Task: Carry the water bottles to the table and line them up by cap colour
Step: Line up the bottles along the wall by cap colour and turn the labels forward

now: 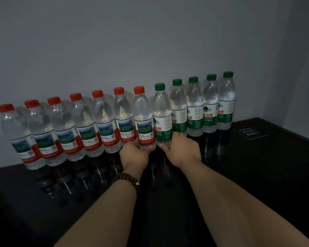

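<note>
Water bottles (103,122) stand upright in one row on the black table (257,175) against the wall (150,41), red caps to the left, green caps to the right. The left hand (135,155) grips the base of the last red-capped bottle (144,122); the right hand (182,150) grips the first green-capped bottle (161,113) just beside it, low down.

dim room, plain grey wall (150,41) behind a glossy black table (257,166) bearing a small dark placard (250,133)
</note>
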Demonstrator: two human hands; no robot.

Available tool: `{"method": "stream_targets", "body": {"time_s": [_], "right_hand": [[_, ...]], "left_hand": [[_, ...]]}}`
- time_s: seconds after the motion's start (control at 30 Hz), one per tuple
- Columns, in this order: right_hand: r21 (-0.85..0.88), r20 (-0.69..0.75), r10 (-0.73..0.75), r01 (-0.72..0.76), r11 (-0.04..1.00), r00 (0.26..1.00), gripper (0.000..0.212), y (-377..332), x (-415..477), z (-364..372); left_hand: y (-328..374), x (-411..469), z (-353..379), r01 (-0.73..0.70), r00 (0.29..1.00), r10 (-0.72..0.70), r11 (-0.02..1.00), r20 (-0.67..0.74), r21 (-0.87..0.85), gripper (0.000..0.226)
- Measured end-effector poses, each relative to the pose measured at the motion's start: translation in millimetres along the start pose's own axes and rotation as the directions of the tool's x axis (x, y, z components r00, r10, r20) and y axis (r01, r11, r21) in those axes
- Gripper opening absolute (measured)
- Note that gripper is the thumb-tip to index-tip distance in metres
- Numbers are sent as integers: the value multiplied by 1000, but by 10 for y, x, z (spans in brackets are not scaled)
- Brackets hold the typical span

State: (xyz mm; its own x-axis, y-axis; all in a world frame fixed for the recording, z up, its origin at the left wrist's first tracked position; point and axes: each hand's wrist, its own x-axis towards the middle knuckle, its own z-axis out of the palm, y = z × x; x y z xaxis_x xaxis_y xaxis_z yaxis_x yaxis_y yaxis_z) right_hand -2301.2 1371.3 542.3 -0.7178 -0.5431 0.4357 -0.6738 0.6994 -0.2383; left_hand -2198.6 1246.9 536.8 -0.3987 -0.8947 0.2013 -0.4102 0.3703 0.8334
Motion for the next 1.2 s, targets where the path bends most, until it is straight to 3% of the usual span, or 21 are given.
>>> {"method": "stream_targets", "body": {"time_s": [0.27,0.53,0.9,1.2], "right_hand": [[-51,-65,-68,65,997,996,47,-25,145,92],[-6,-112,-300,301,953,947,28,-69,233,141],[66,-77,-338,343,937,938,22,-66,230,128],[68,-97,-337,344,936,936,22,-53,251,180]], "left_hand": [[-6,78,62,20,1000,-20,1000,-17,-9,30],[47,79,75,-2,997,3,1000,-79,17,37],[22,115,118,-83,996,85,993,-18,80,29],[13,152,137,-51,999,50,985,14,163,19]]}}
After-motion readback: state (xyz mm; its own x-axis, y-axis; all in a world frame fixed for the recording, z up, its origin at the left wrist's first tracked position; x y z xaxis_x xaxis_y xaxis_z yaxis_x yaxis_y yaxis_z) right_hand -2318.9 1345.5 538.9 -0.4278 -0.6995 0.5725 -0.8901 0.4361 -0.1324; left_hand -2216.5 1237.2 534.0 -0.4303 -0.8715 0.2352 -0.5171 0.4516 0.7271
